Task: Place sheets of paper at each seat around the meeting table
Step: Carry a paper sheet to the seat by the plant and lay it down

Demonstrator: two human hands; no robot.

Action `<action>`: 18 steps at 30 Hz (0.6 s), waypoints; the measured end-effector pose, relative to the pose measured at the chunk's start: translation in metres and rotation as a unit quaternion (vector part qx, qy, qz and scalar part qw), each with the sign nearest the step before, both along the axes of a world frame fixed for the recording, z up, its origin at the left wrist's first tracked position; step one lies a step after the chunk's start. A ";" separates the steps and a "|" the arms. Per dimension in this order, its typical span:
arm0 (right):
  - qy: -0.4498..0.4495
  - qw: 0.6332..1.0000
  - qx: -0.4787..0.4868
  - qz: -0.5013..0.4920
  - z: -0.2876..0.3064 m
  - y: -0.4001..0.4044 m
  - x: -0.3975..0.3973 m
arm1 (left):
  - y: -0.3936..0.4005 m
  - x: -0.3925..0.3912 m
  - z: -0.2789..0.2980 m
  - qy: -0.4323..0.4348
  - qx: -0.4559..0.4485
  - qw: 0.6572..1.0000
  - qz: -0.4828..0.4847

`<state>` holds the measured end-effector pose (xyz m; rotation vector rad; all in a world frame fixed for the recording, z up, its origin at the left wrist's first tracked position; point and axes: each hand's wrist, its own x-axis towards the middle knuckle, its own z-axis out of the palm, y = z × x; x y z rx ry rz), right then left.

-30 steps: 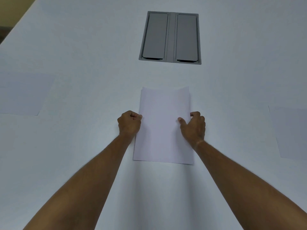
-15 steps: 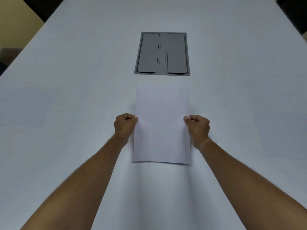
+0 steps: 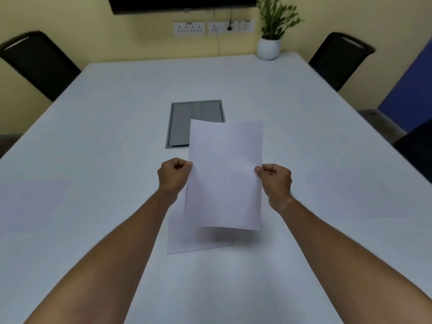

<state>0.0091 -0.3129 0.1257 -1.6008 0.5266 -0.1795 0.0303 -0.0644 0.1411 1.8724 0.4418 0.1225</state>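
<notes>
While both hands pinch its side edges, a white sheet [image 3: 224,174] hangs raised above the table [image 3: 117,127], the left hand [image 3: 174,175] curled on its left edge and the right hand [image 3: 275,181] on its right. Beneath the hands another sheet [image 3: 187,242] lies flat. Beyond the fingers sits a grey cable box [image 3: 181,123]. Faint sheets lie far left [image 3: 30,202] and far right [image 3: 350,192] of the hands.

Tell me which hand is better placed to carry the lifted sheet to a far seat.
Either: left hand and right hand each pinch one edge of the sheet, evenly placed between both far chairs.
</notes>
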 end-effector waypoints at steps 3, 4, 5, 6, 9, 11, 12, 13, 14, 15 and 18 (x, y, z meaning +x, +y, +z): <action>-0.009 1.000 0.001 -0.025 0.025 -0.022 -0.014 | -0.018 0.003 0.020 -0.031 -0.014 0.999 -0.032; -0.012 0.999 0.002 -0.035 0.032 -0.030 -0.019 | -0.024 0.002 0.025 -0.039 -0.021 0.998 -0.047; -0.016 0.999 0.003 -0.047 0.038 -0.037 -0.026 | -0.030 0.002 0.030 -0.045 -0.029 0.997 -0.063; -0.020 0.998 0.002 -0.060 0.044 -0.043 -0.033 | -0.035 0.000 0.034 -0.050 -0.039 0.995 -0.080; -0.034 0.995 0.004 -0.099 0.058 -0.059 -0.060 | -0.052 -0.007 0.045 -0.056 -0.066 0.987 -0.133; -0.039 0.992 0.003 -0.123 0.064 -0.066 -0.081 | -0.063 -0.014 0.048 -0.053 -0.077 0.982 -0.162; -0.042 0.990 0.003 -0.137 0.066 -0.070 -0.092 | -0.068 -0.017 0.049 -0.052 -0.082 0.980 -0.175; -0.046 0.987 0.003 -0.151 0.068 -0.074 -0.103 | -0.074 -0.021 0.051 -0.051 -0.085 0.977 -0.189; -0.050 0.985 0.004 -0.166 0.069 -0.078 -0.115 | -0.081 -0.026 0.052 -0.051 -0.088 0.973 -0.206; -0.053 0.982 0.004 -0.181 0.070 -0.083 -0.127 | -0.089 -0.030 0.054 -0.050 -0.089 0.970 -0.222; -0.054 0.973 0.009 -0.226 0.069 -0.101 -0.166 | -0.118 -0.043 0.056 -0.046 -0.093 0.957 -0.271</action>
